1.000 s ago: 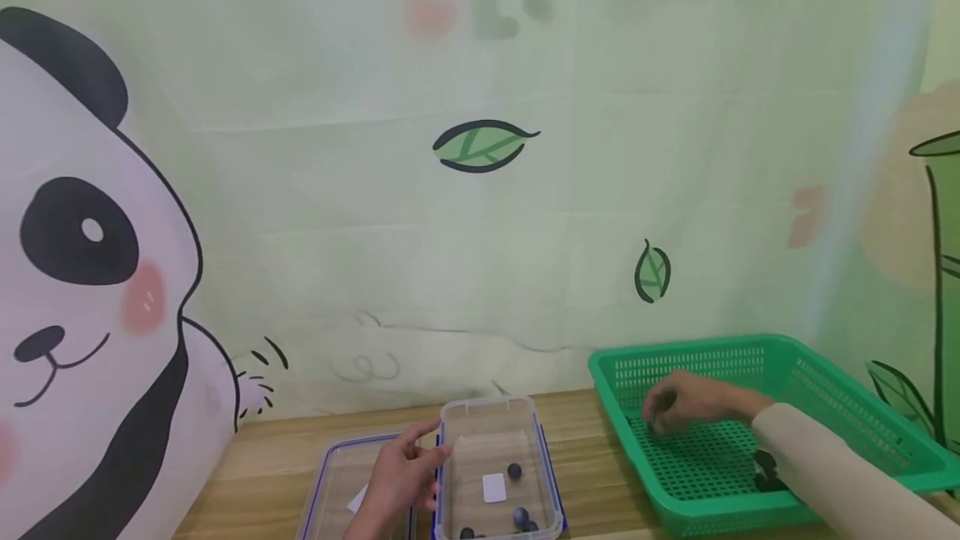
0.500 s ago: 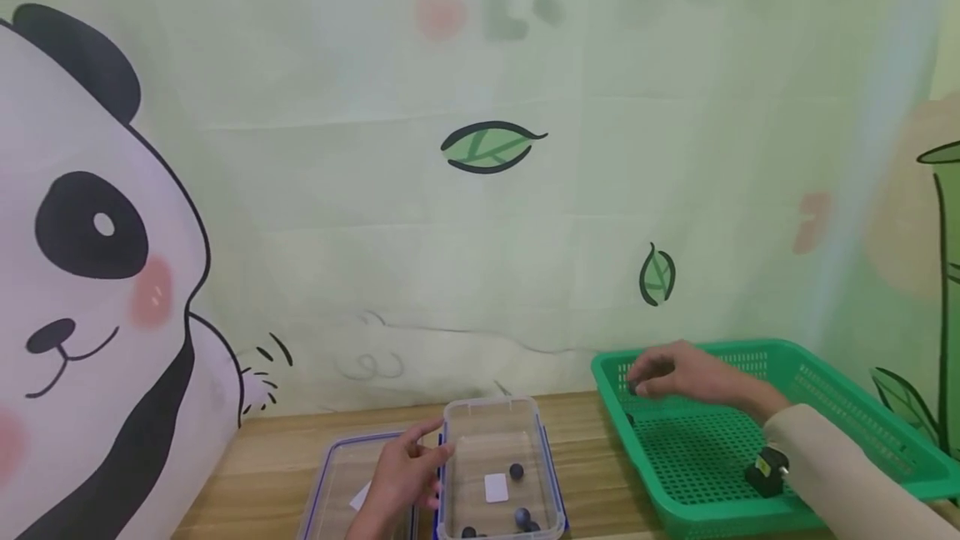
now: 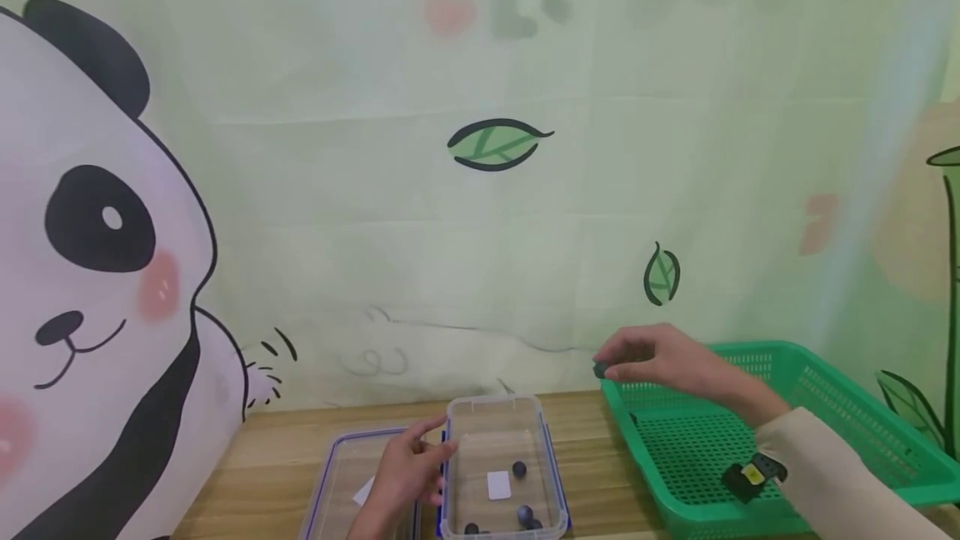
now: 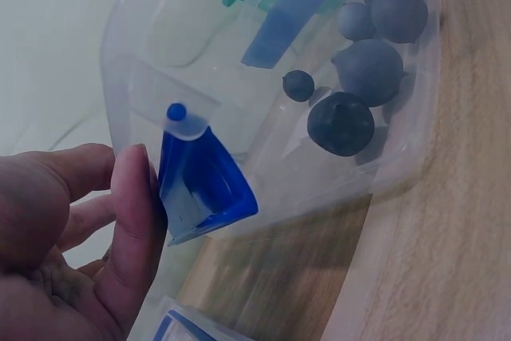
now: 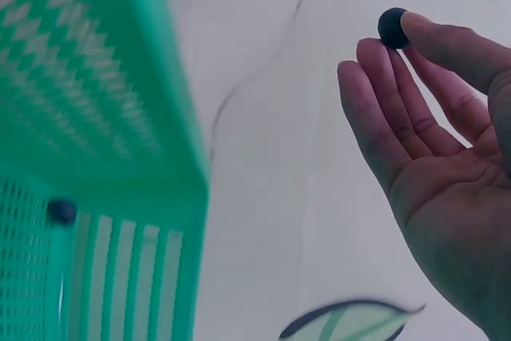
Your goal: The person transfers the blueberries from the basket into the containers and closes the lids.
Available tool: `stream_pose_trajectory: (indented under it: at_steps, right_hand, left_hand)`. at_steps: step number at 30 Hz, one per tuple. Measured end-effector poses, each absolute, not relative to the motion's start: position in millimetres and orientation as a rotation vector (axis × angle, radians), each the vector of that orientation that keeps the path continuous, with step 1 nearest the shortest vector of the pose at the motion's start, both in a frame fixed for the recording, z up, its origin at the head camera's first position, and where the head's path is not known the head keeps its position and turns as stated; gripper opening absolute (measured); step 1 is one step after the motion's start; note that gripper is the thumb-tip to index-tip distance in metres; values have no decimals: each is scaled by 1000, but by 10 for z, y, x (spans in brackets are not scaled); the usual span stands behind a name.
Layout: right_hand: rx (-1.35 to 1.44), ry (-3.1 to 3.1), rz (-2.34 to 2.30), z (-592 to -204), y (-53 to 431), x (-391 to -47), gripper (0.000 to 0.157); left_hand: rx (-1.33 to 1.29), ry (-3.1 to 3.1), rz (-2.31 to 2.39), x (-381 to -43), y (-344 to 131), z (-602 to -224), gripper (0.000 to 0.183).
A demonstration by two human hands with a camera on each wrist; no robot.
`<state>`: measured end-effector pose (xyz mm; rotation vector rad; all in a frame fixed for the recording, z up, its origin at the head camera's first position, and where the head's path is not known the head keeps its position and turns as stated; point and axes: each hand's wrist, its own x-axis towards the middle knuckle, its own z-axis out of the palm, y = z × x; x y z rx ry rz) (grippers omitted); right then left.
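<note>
In the head view, my right hand (image 3: 667, 361) is raised over the left rim of the green basket (image 3: 633, 440). Its thumb and fingertips pinch one blueberry (image 5: 392, 28), while the other fingers stretch out in the right wrist view. My left hand (image 3: 405, 469) holds the left rim of a clear plastic box (image 3: 491, 423), beside its blue clip (image 4: 204, 185). Several blueberries (image 3: 520, 469) lie in the box, mostly at its near end, around a white label (image 3: 498, 485). Another blueberry (image 5: 61, 212) remains inside the basket by its wall.
A clear lid with a blue seal (image 3: 330, 473) lies left of the box, partly under my left forearm. My right wrist's black camera mount (image 3: 750, 477) hangs over the basket. Behind the wooden table (image 3: 262, 457) stands a printed panda backdrop (image 3: 375, 232).
My right hand has risen from the basket floor and moved left to its rim, carrying the blueberry. My left hand stays on the box. The head view has shifted slightly.
</note>
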<state>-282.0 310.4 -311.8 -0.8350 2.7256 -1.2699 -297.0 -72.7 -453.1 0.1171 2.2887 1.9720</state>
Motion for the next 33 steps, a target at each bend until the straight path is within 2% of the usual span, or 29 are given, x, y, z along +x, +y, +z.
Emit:
stream_pose_trajectory:
  at_steps: [8,20,33]
  right_hand:
    - [-917,2626,-1375,-3161,2701,-2677,21]
    - [-1062,2445,-1439,-3573,2218,-2555,14]
    - [-886,2374,-1395,-3983,1812,-2479,11]
  left_hand:
    - [153,2288,1977,-2972,-744,-4546,61]
    - [143,2300,1975,-2961,-730,-4530,59]
    - [138,2301,1964,-2963,-736,-4524,60]
